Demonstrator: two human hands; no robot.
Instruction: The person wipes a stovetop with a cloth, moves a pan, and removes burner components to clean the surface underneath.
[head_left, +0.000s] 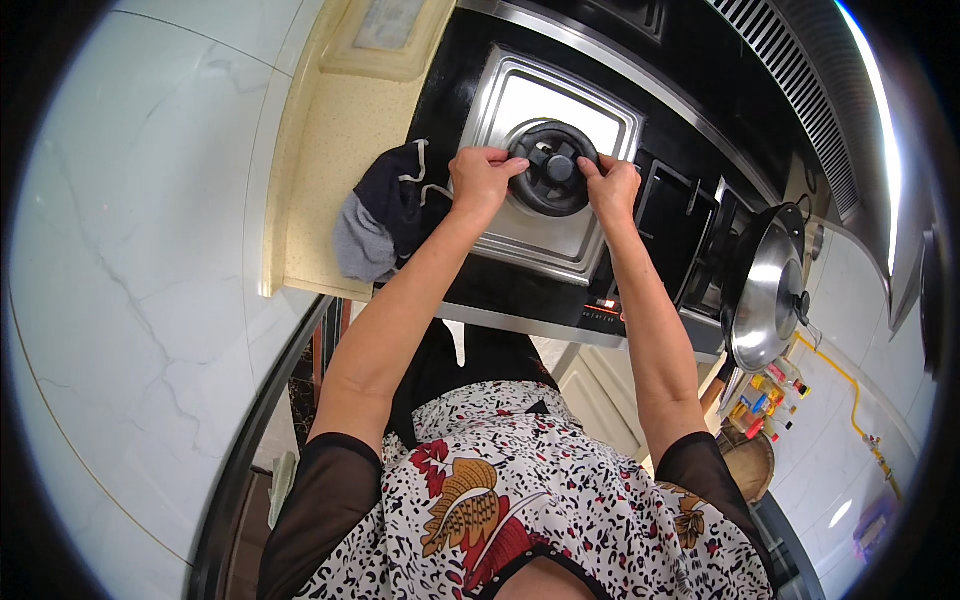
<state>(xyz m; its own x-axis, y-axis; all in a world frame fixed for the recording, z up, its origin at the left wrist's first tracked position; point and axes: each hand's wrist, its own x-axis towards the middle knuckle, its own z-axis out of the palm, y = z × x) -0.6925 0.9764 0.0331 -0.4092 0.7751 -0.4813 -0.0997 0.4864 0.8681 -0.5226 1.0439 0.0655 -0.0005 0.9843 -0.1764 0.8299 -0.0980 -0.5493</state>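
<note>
My left hand (484, 180) pinches the left side of a black spoked ring (559, 199) with a round central hub, thumb on top. At the opposite side, my right hand (613, 187) grips the ring between thumb and fingers. The ring lies over a square stainless steel panel (540, 251) set in a black cooktop; whether it touches the panel, I cannot tell. Beside my left forearm lies a crumpled navy and grey cloth (375, 214) with white cords, partly on the beige counter (341, 112).
A lidded wok (765, 300) stands on the right of the cooktop, near pan supports (667, 202). Beyond it are several bottles (765, 401) and a yellow gas pipe (844, 367). The range hood (814, 105) overhangs the back. A pale tray (382, 34) sits at upper left.
</note>
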